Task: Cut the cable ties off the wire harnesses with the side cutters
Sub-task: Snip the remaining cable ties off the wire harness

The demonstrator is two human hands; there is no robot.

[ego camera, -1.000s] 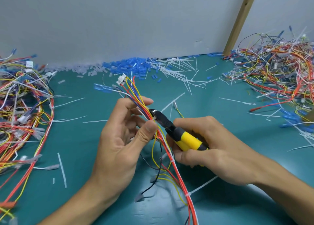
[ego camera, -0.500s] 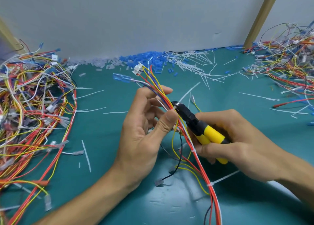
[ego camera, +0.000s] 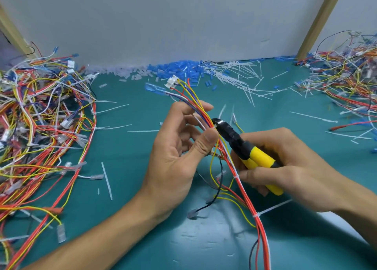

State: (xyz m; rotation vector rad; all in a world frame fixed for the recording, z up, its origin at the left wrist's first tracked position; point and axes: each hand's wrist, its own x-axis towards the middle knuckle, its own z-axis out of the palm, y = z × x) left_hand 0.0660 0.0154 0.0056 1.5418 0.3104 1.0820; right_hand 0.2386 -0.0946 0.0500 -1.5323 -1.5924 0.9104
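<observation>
- Nearest: lower run of the wire harness, draped slack on the green mat and bound by a white cable tie with a long tail pointing right. Likely light and limp, with no stiffness of its own.
- Right hand: curled round the yellow handles of the side cutters. Jaw gap not discernible.
- Left hand: thumb and forefinger pinching the harness just below the cutter nose, clear of the mat.
- Cutter nose against the bundle at a small white piece, apparently a second tie. Thin hard plastic, probably cutting cleanly. Soft insulation alongside, easily nicked. Best held close beside the tie, wires taut.
- Beyond: white connector at the harness end, then cut ties and blue sleeves along the wall.
- Flanks: left heap and right heap of harnesses.
</observation>
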